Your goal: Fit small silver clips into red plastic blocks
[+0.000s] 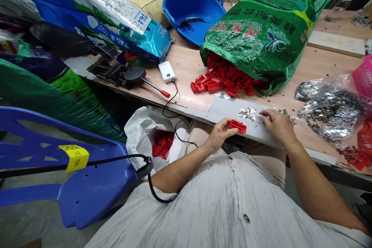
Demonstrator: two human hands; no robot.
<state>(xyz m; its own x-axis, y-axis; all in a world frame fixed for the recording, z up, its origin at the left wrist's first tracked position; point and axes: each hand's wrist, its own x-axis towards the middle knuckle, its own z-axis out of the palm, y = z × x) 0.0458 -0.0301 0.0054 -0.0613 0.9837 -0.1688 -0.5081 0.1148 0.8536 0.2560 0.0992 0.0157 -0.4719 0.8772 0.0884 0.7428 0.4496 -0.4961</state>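
My left hand (221, 135) grips a small red plastic housing (238, 126) at the table's front edge, its hollow side facing up. To the right, my right hand (277, 126) hovers low over the grey sheet (222, 108) with thumb and forefinger pinched together. Whatever sits between those fingertips is too small to make out. A little pile of shiny metal pieces (247, 113) lies on the sheet between my hands. More metal pieces (286, 114) are scattered just behind my right hand.
A green sack (261, 35) spills red housings (222, 75) onto the table. Behind stands a blue basin (192, 6) with dark thin pieces. Bagged metal parts (331, 104) lie right. A white power bank (167, 71) trails a cable. Below left, a white sack (139, 124) holds red parts.
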